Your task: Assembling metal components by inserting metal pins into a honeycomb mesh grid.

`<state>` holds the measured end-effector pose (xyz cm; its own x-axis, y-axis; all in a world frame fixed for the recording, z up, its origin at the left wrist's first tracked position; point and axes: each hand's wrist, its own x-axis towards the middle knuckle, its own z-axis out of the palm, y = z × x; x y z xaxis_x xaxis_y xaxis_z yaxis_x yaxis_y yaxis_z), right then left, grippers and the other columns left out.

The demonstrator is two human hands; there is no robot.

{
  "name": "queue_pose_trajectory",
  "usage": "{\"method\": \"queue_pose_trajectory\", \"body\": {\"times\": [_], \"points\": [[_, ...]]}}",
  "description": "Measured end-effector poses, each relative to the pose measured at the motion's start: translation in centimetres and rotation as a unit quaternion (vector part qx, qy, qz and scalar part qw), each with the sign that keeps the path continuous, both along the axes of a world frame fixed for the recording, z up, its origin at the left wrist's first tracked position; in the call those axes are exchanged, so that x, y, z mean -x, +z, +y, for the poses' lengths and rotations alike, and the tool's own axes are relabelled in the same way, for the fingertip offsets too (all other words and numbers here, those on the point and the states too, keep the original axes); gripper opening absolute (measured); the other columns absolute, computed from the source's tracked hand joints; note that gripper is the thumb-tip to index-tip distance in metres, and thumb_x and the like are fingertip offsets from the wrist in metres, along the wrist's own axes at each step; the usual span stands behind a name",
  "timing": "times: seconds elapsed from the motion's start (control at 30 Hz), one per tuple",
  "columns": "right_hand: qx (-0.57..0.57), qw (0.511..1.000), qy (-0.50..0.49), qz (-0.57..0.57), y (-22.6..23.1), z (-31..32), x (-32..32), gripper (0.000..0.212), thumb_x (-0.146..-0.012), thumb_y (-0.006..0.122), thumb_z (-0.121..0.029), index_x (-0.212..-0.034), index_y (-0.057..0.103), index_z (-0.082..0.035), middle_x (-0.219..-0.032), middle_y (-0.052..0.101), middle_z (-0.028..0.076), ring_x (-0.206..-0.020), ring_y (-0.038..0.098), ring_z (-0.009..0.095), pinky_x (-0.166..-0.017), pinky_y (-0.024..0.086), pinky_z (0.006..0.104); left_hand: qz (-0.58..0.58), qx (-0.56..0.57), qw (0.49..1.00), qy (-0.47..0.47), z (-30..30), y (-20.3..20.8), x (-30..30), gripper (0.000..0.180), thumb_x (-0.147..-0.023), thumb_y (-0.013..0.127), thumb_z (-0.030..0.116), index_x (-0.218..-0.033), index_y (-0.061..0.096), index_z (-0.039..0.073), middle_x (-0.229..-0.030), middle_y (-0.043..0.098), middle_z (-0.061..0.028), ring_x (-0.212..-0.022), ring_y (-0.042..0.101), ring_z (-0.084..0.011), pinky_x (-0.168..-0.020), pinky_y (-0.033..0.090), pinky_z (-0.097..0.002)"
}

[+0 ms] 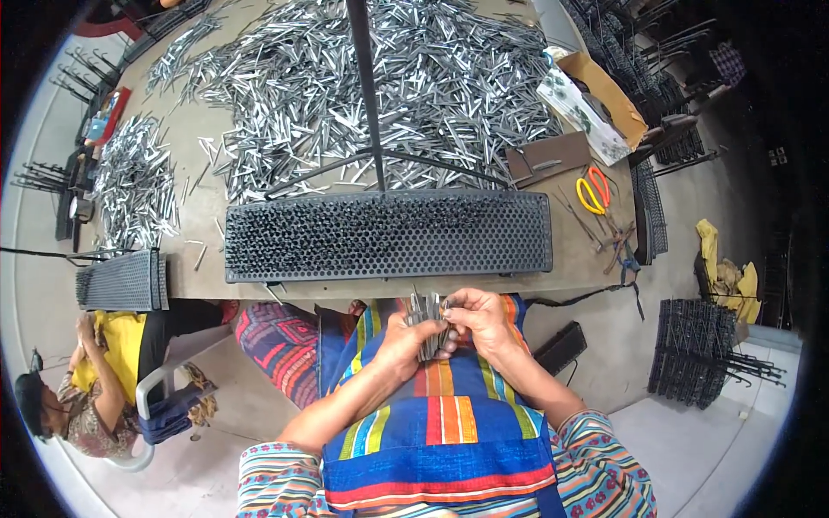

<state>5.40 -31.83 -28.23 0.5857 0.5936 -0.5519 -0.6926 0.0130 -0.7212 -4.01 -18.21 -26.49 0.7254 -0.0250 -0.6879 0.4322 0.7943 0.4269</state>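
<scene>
A bundle of thin grey metal strips (429,321) stands roughly upright in my left hand (402,344), whose fingers are wrapped round it in front of my apron. My right hand (484,321) is closed in a pinch at the bundle's right edge, on a metal strip that its fingertips mostly cover. Just beyond both hands, a long black perforated rack (466,237) lies along the table's near edge. Dark pieces fill many holes in its left part, while the right part shows more bare holes. A dark rod frame rises from the rack's far side.
Loose metal strips (328,95) cover much of the table (574,263). At right lie scissors (594,190) with yellow and orange handles, pliers (617,242), a brown board (548,160) and a cardboard box (604,104). A person (95,388) sits at left near another rack (125,281). Stacked racks (691,350) stand at right.
</scene>
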Motion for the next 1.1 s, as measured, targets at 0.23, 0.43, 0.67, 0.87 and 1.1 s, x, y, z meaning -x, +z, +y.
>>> {"method": "queue_pose_trajectory", "body": {"times": [0.23,0.43,0.67,0.87,1.1], "points": [[0.033,0.996,-0.015,-0.082,0.6,0.7,0.1,0.006,-0.081,0.067,0.001,-0.085,0.063,0.0,-0.066,0.062,0.005,-0.049,0.055,0.01,-0.043,0.048,0.0241,0.025,-0.074,0.997,0.024,-0.3,-0.1,-0.7,0.008,-0.082,0.059,-0.002,-0.089,0.062,-0.003,-0.073,0.066,-0.0109,-0.057,0.063,-0.0165,-0.047,0.051,-0.0265],[0.015,0.996,-0.039,0.076,-0.4,-0.1,0.1,0.004,-0.082,0.067,-0.001,-0.086,0.064,-0.002,-0.068,0.064,0.003,-0.05,0.055,0.007,-0.048,0.046,0.0201,-0.001,-0.072,0.997,0.021,-0.5,-0.3,-0.8,0.007,-0.081,0.062,0.0,-0.088,0.064,-0.002,-0.075,0.067,-0.0106,-0.058,0.064,-0.0175,-0.049,0.053,-0.0285],[0.036,0.997,-0.041,-0.054,-1.3,0.1,-0.4,0.002,-0.082,0.067,-0.001,-0.082,0.064,-0.002,-0.066,0.062,0.003,-0.049,0.053,0.007,-0.047,0.043,0.0201,-0.029,-0.202,0.971,0.127,-1.3,-1.4,-0.7,0.007,-0.079,0.061,-0.004,-0.085,0.064,-0.002,-0.075,0.066,-0.0082,-0.06,0.064,-0.0171,-0.053,0.054,-0.0294],[0.072,0.962,-0.129,-0.229,-0.1,1.5,-3.3,0.002,-0.084,0.064,-0.001,-0.085,0.065,0.0,-0.065,0.057,-0.002,-0.051,0.047,0.004,-0.047,0.036,0.0188,0.1,-0.053,0.993,0.031,0.7,-2.7,-0.2,0.014,-0.078,0.057,-0.007,-0.091,0.061,-0.003,-0.08,0.066,-0.0133,-0.063,0.065,-0.022,-0.055,0.058,-0.0359],[0.009,0.919,-0.112,-0.379,-0.3,6.7,-5.4,0.006,-0.082,0.064,0.006,-0.087,0.065,0.002,-0.083,0.059,0.002,-0.055,0.049,0.004,-0.049,0.04,0.0184,0.048,-0.037,0.996,0.071,1.3,-1.6,0.1,0.014,-0.077,0.06,-0.007,-0.09,0.061,-0.005,-0.082,0.068,-0.0146,-0.065,0.067,-0.0231,-0.059,0.059,-0.0341]]}}
